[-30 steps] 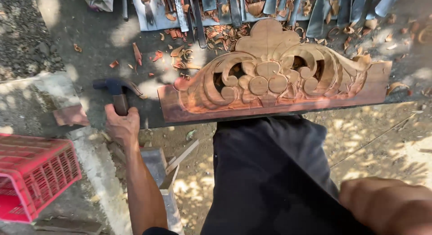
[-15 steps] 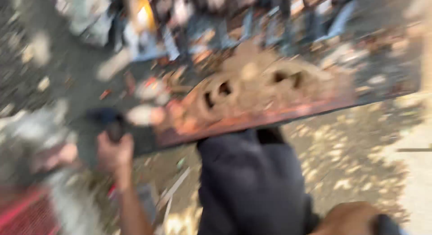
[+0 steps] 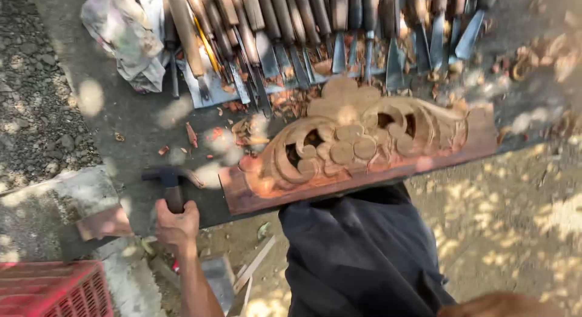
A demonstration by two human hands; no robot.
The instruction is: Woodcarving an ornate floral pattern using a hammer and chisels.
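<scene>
My left hand [image 3: 176, 223] is closed around the handle of a dark-headed hammer [image 3: 165, 177], which rests on the dark work surface [image 3: 139, 126] at its near edge. To the right of the hammer lies a reddish carved wooden panel [image 3: 364, 148] with scrolls, round clusters and pierced holes. The hand does not touch the panel. A skin-coloured part that may be my right hand [image 3: 503, 306] shows only as a sliver at the bottom right edge; its fingers are hidden.
Several wood-handled chisels [image 3: 303, 26] lie in a row along the far side, with a crumpled cloth [image 3: 127, 35] to their left. Wood chips [image 3: 242, 132] litter the surface. My dark trousers [image 3: 364, 256] fill the lower middle. A red plastic crate [image 3: 54, 290] sits bottom left, wood offcuts [image 3: 251, 271] on the ground.
The view swung and blurred, then settled with the panel tilted in frame. My left hand has stayed closed on the hammer handle at the same spot.
</scene>
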